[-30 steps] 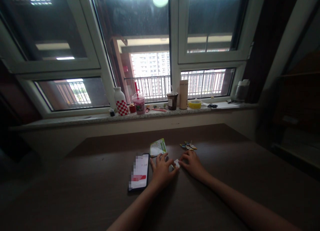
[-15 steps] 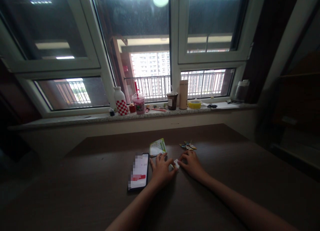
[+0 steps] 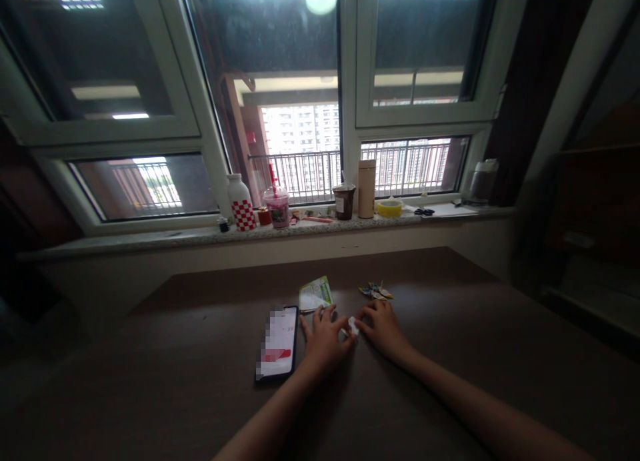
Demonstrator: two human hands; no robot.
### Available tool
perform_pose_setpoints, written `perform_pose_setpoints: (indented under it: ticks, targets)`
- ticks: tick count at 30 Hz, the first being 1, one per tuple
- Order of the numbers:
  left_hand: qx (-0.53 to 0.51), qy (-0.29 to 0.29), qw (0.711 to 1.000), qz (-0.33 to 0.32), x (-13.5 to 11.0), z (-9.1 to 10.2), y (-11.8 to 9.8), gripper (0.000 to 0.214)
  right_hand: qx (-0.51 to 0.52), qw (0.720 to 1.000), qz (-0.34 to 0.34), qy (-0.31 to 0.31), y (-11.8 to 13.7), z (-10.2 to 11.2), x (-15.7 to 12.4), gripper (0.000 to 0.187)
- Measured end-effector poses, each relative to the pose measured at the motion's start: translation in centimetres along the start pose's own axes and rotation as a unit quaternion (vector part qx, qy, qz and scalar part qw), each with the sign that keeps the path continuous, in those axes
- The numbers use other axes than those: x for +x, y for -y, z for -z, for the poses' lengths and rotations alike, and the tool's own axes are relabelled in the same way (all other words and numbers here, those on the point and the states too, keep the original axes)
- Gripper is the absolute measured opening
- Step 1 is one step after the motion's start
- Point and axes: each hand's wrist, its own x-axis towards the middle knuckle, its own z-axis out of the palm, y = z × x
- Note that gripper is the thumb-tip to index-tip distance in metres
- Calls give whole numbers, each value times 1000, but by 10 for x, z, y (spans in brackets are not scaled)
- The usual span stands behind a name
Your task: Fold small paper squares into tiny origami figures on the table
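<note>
Both of my hands rest on a dark wooden table [image 3: 450, 381] and meet over a small white folded piece of paper [image 3: 353, 326]. My left hand [image 3: 323, 341] lies over the paper's left side with its fingers curled down and pinching it. My right hand [image 3: 383, 326] pinches the paper's right edge with thumb and fingers. A phone [image 3: 278, 342] with a lit screen lies just left of my left hand. A green and white paper packet [image 3: 315, 294] lies right behind my left hand.
A few small colourful folded paper pieces [image 3: 376, 291] lie behind my right hand. The window sill [image 3: 150, 238] beyond the table holds a checked bottle [image 3: 241, 202], a pink cup [image 3: 278, 206], a dark cup [image 3: 345, 201], a tall flask [image 3: 367, 188] and a yellow tape roll [image 3: 389, 208].
Both hands have crept slightly away from me with the small paper. Nothing else has moved.
</note>
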Motion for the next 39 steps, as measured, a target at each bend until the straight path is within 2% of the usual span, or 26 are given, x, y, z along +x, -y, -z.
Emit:
perform_pose_setpoints:
  ticks: [13,22,29,39]
  targets:
    - [-11,0,1000,-9,3,-3,4,32,-10,1000,5,3,6,3,-2,14]
    - [-20,-19,999,-15,0,-3,2,28,-29,999,-19,10,3,0,1,18]
    - [-41,-49,998,-22,-1,-6,2,25,-37,998,-37,38,4,2,2,16]
    - [-34,-51,998,-26,-5,2,-2,23,-16,998,-48,37,3,3,2,16]
